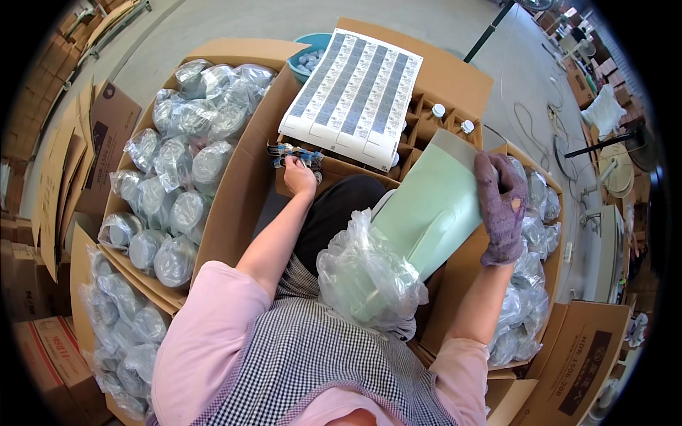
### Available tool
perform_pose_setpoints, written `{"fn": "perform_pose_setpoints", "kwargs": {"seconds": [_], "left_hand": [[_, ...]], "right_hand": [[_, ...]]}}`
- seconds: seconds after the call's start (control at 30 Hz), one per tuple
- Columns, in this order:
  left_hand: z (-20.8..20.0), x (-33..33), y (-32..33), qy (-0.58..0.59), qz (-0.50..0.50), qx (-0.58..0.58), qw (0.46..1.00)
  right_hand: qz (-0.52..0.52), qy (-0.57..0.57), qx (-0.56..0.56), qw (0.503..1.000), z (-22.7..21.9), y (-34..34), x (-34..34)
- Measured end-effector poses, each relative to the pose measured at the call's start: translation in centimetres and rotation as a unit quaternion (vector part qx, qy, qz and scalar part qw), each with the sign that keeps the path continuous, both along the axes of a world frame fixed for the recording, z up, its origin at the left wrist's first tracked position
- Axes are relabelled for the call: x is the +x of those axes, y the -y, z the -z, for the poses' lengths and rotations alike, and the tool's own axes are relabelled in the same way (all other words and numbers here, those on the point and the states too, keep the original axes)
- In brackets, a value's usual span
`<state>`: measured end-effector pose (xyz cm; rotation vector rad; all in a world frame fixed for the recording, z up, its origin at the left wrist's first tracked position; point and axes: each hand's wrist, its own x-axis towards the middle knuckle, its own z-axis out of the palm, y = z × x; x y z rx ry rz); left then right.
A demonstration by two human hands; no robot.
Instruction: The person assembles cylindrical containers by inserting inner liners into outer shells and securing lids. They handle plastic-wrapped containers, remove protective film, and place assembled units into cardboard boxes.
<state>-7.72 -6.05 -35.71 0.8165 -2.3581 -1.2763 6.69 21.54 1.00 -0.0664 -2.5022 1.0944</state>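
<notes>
On a grey floor, open cardboard boxes of film-wrapped pieces flank us. The smooth, tapered pale-green vessel leans before our checked apron, crinkled clear film around its lower end. Our right hand, in a knitted purple glove, grips its rim. Our left fingers bend narrowly at shiny blue-and-dark bits; we cannot tell whether they pinch any.
</notes>
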Motion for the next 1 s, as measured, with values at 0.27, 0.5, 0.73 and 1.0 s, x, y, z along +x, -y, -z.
{"fn": "perform_pose_setpoints", "kwargs": {"seconds": [0.27,0.5,0.73,1.0], "left_hand": [[-3.9,2.3,4.8,-0.056,0.135,-0.168,0.975],[-14.8,-0.3,6.6,-0.128,0.201,0.089,0.967],[-15.0,0.9,7.3,-0.089,0.255,-0.014,0.963],[-15.9,-0.2,17.6,-0.021,0.086,-0.312,0.946]], "right_hand": [[0.021,0.006,-0.02,1.0,0.0,-0.2,0.3],[0.013,0.009,-0.044,0.999,0.7,-0.6,0.3],[0.026,0.0,-0.019,0.999,0.5,-0.1,0.2],[0.021,0.013,-0.07,0.997,1.0,-0.5,0.7]]}}
